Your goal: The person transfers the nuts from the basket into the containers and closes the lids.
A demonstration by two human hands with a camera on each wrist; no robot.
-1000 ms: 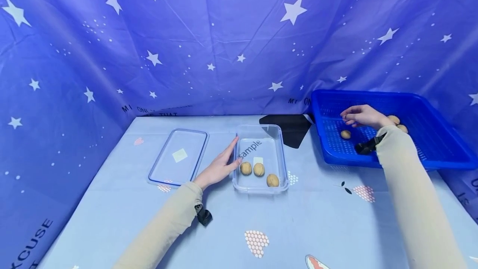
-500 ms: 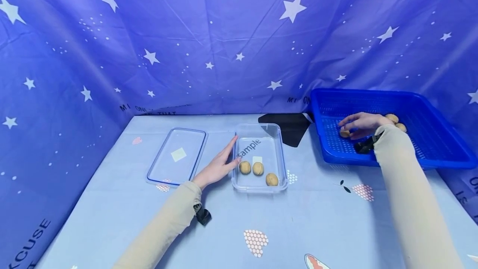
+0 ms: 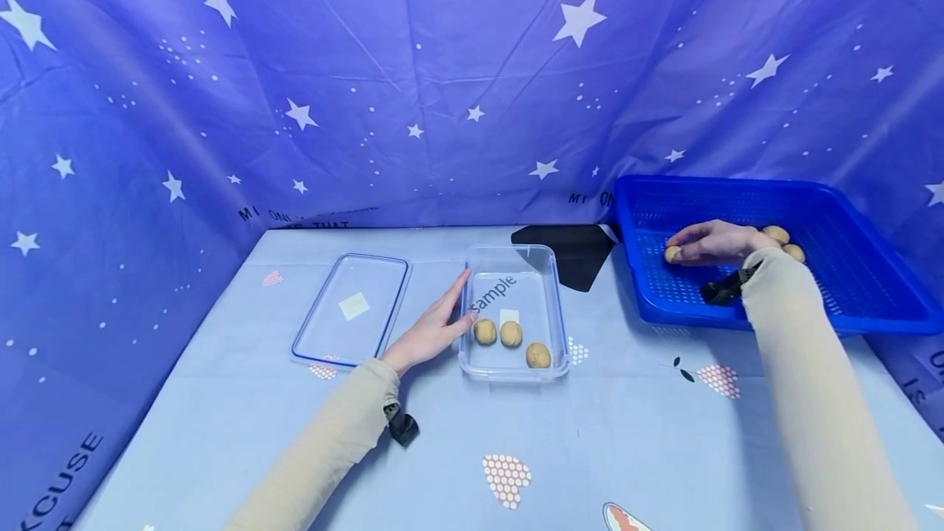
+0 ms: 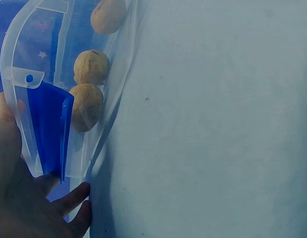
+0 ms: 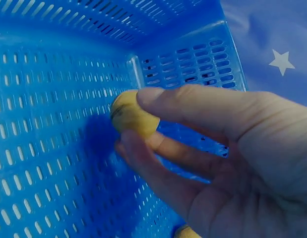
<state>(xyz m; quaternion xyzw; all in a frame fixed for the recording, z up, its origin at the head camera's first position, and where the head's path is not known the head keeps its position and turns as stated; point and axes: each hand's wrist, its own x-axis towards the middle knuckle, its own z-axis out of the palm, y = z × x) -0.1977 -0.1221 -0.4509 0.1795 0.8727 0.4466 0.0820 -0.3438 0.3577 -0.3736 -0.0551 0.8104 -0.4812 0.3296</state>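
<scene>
Inside the blue basket [image 3: 664, 310], my right hand [image 3: 711, 242] pinches a walnut [image 5: 133, 115] between thumb and fingertips. Two more walnuts [image 3: 776, 233] lie in the basket behind that wrist; another edge of one shows low in the right wrist view. With its fingers extended, my left hand [image 3: 431, 333] rests against the left side of a clear plastic container [image 3: 551, 301]. Three walnuts [image 3: 511, 334] sit on the container's floor toward its near end. In the left wrist view, the left fingers [image 4: 76, 198] spread along the container's outer wall.
Left of the container lies its clear lid [image 3: 352, 306] with a blue seal, flat on the pale blue tablecloth [image 3: 605, 449]. A black patch [image 3: 575, 256] is between container and basket. A purple starred curtain [image 3: 413, 88] hangs behind the table.
My right hand has lowered onto the lone walnut in the basket, and its fingers have closed on it. The left hand stays against the container.
</scene>
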